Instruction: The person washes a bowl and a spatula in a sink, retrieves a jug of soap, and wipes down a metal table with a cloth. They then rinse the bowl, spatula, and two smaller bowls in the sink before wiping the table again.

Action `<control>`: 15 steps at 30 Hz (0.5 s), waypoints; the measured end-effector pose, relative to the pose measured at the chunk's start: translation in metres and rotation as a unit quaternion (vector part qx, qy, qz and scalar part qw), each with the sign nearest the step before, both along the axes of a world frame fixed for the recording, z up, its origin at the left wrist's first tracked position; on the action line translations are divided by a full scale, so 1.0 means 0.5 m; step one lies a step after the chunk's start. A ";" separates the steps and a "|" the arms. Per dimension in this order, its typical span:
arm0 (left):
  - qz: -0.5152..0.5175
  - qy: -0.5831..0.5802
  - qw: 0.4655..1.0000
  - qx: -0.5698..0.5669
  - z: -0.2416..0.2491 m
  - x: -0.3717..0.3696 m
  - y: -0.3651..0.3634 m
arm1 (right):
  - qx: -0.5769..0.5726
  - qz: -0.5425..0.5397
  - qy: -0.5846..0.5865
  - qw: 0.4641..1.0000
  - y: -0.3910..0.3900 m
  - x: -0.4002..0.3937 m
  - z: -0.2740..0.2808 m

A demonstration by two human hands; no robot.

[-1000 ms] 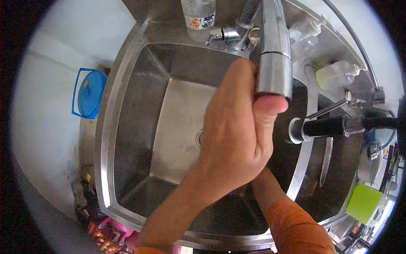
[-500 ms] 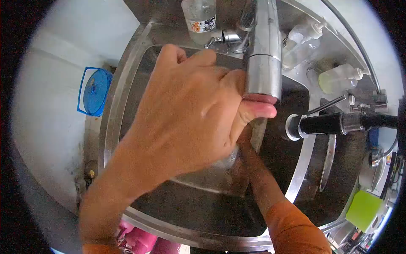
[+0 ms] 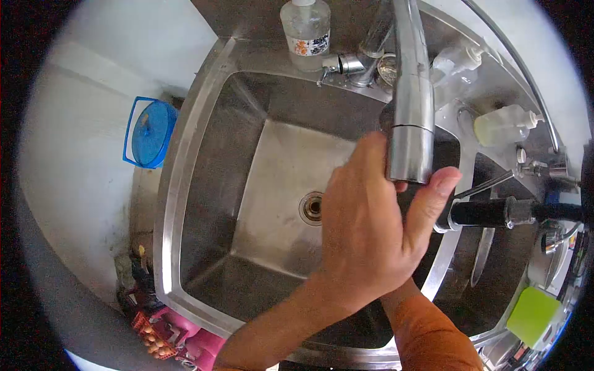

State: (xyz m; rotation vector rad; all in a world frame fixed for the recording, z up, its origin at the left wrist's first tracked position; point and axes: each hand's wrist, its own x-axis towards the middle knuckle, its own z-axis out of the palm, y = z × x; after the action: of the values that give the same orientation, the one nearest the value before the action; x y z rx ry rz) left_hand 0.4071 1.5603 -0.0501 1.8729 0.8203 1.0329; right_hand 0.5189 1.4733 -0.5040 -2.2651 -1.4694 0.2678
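My left hand [image 3: 371, 229] is raised over the right part of the sink basin [image 3: 278, 185], its back toward me. The thumb stands apart from the other fingers, just below and right of the mouth of the metal faucet spout [image 3: 411, 151]. The other fingers reach up beside the spout and pass partly behind it. A bit of a fingertip shows right under the spout's mouth. Behind my left hand, my right arm comes in from the lower right in an orange sleeve [image 3: 436, 337]; my right hand is hidden by the left.
A labelled clear bottle [image 3: 306, 37] stands at the sink's back rim. Soap pump bottles [image 3: 504, 125] are at the right, near a black-handled sprayer [image 3: 479, 212]. A blue basket [image 3: 151, 134] is beyond the left rim. Eggs in a red carton [image 3: 153, 337] sit lower left.
My left hand has moved right and down and turned, its fingers now more upright and its thumb lifted. The basin floor and drain have come into view as the camera shifted.
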 end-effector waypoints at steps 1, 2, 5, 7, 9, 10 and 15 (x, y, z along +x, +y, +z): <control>-0.010 -0.037 0.995 -0.092 0.004 0.008 -0.011 | -0.012 0.002 -0.007 1.000 0.001 0.004 0.032; -0.013 -0.104 0.982 -0.159 0.011 0.021 -0.022 | -0.017 0.004 -0.012 1.000 0.001 0.007 0.058; -0.070 -0.299 0.879 -0.364 0.025 0.047 -0.041 | -0.016 0.002 -0.025 1.000 0.005 0.008 0.099; -0.110 -0.436 0.742 -0.497 0.038 0.057 -0.048 | -0.011 -0.005 -0.032 0.999 0.008 0.006 0.107; -0.112 -0.493 0.662 -0.553 0.060 0.064 -0.056 | -0.003 -0.021 -0.040 0.999 0.024 -0.010 0.127; -0.110 -0.520 0.619 -0.578 0.073 0.068 -0.058 | 0.001 -0.023 -0.045 0.999 0.021 -0.014 0.109; -0.125 -0.502 0.648 -0.559 0.046 0.057 -0.055 | 0.039 -0.001 -0.045 0.998 0.042 -0.022 0.128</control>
State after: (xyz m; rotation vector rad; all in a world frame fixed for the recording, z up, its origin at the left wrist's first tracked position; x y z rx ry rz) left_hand 0.4358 1.5326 -0.0271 0.1794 0.2914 0.8406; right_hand 0.5079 1.4946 -0.4399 -2.2436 -1.4946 0.1068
